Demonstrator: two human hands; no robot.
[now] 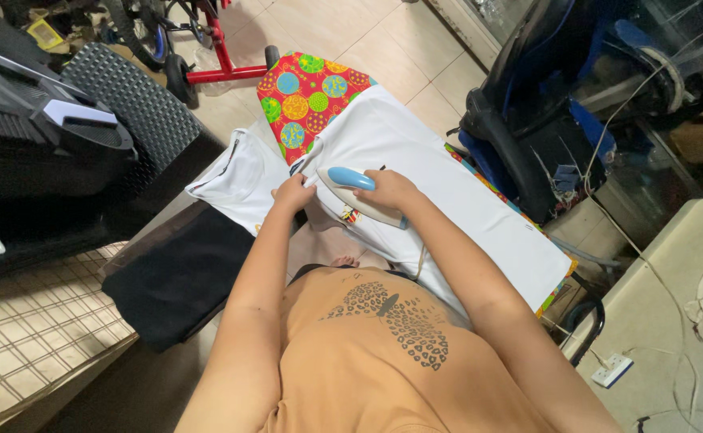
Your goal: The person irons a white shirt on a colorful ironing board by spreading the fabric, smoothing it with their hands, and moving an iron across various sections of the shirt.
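Gripping the white iron with the blue handle (361, 195), my right hand (389, 189) is wrapped around its grip at about one o'clock from my chest, the iron resting on the white garment (415, 152). My left hand (293, 192), at eleven o'clock, pinches the garment's edge just beside the iron's nose. The garment lies across the colourful ironing board (307, 96), with a folded black cloth (179, 277) at nine o'clock.

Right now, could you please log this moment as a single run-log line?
right hand: grips iron on white shirt | left hand: holds shirt edge | board: colourful cover
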